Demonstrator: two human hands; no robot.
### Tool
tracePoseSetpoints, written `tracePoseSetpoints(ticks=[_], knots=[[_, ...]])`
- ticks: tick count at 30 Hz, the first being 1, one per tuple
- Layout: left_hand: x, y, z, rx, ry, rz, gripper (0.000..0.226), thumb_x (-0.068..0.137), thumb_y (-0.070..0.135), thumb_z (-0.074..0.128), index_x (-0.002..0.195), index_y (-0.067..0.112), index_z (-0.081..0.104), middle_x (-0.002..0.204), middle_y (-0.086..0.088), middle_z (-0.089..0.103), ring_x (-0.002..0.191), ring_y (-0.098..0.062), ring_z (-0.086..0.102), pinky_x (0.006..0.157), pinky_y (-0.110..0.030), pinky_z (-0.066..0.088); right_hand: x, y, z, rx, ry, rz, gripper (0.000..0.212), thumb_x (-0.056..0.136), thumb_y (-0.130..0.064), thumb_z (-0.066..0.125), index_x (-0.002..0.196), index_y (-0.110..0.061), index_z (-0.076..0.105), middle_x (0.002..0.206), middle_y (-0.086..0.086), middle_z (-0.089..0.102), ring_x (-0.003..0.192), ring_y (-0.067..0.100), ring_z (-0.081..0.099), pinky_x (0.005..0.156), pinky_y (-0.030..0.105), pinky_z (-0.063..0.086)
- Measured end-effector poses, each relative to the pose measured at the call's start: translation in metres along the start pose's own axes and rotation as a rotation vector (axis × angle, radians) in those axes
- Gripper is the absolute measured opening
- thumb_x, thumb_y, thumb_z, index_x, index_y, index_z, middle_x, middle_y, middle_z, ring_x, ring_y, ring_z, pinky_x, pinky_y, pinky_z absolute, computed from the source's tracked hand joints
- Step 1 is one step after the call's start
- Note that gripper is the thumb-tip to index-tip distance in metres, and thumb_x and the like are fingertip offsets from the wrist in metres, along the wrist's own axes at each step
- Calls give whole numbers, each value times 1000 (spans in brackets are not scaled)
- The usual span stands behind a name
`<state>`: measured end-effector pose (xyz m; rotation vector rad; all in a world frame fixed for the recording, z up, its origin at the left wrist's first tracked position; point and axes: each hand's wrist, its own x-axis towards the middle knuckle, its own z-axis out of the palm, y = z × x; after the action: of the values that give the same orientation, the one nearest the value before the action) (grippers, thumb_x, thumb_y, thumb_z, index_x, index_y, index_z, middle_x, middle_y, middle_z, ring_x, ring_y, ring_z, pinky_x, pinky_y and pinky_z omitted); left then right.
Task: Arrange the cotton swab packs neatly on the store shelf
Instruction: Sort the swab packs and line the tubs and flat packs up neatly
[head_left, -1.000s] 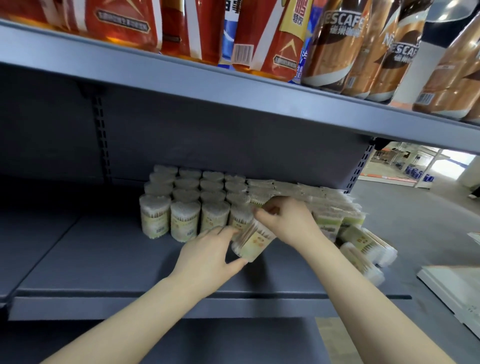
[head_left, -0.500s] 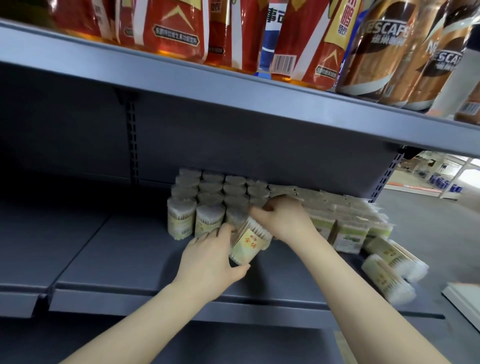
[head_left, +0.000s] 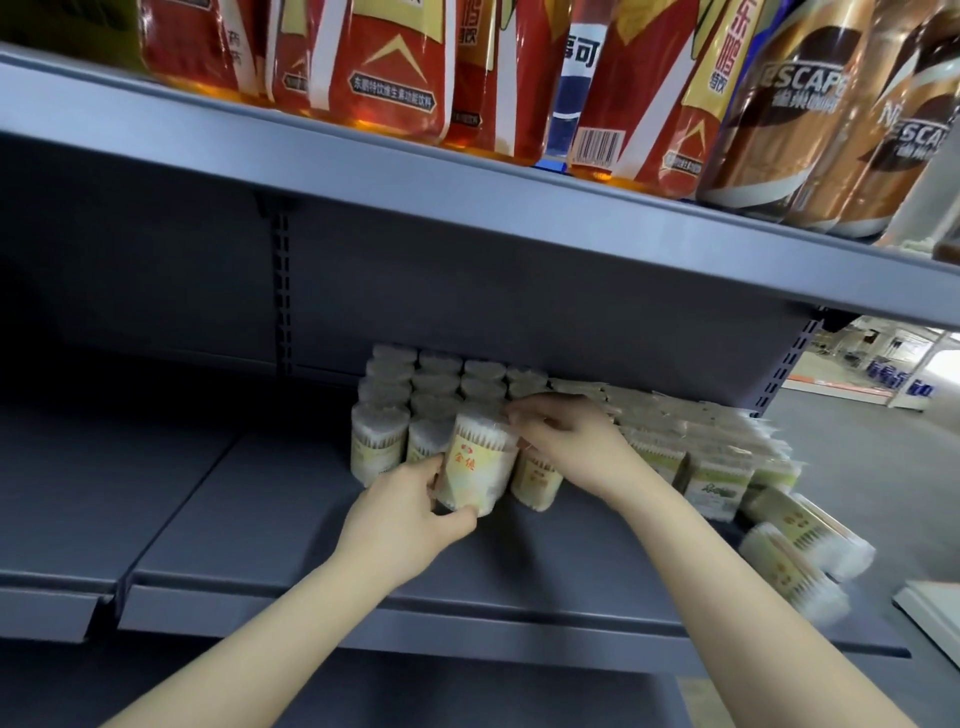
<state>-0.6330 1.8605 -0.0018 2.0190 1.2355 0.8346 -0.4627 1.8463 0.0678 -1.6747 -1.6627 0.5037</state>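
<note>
Pack (head_left: 475, 467) now upright, was tilted; left hand (head_left: 410, 525) grips base; right hand (head_left: 566, 447) pinches top.

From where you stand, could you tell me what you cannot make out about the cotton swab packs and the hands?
Head view only:
- Round pack: its lower left is covered by the left hand.
- Right hand: hides the packs behind it; what its fingertips touch is unclear.
- Back rows: in shadow, labels unreadable.
- Fallen packs at right: motion-blurred.
- Rectangular packs' labels: too small.
</note>
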Motion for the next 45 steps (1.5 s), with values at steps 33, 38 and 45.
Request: tracePoseSetpoints(ticks=[33,38,45], knots=[[-12,-19,-33,-164,125,-92,54,75,28,71,112,34,32,91,21,53,81,1,57,61,-16,43,10,-26,42,97,-131,-130,28,85,-8,62,112,-15,64,100,-3,66,89,7,59,77,9,44],[-24,-35,-46,-58,137,-137,56,71,35,70,108,35,28,93,22,49,86,-4,57,72,-30,52,20,-34,55,80,-79,-158,24,87,-6,55,106,-16,65,99,-6,64,92,7,59,82,19,44],[-29,-67,-67,24,231,-220,62,72,37,71,119,28,32,106,8,53,93,-13,57,75,-37,52,34,-39,69,-173,44,-145,33,82,-1,45,104,-11,66,111,6,67,104,23,60,89,34,47]])
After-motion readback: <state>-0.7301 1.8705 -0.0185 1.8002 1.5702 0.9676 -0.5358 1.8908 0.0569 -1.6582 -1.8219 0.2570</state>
